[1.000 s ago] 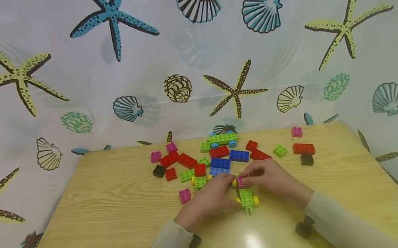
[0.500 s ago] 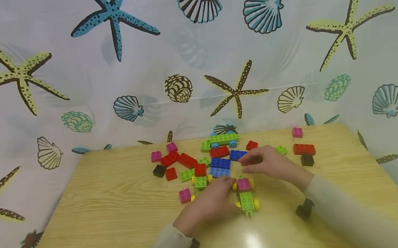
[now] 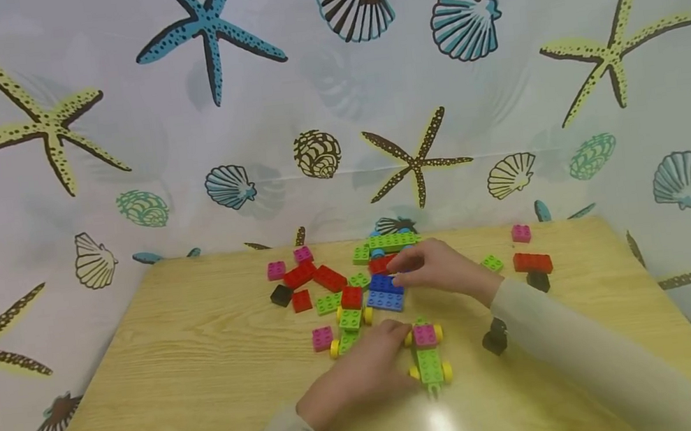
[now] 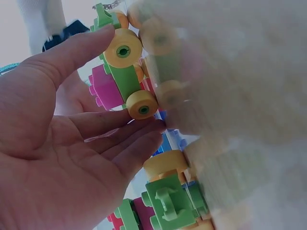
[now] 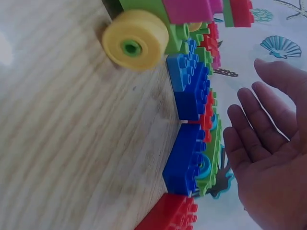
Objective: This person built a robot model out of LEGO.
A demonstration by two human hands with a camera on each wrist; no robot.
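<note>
Beside the green wheeled brick car with yellow wheels and pink block, the left hand rests flat, fingers relaxed, steadying it. Beyond the car, the right hand hovers unclenched above the dark blue plastic brick, holding nothing; it should pinch that brick squarely by its sides.

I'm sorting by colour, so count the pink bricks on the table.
5: one pink brick at the pile's left edge, another just behind it, one near the left hand, one far right, one atop the green wheeled car. The hands may hide more.
</note>
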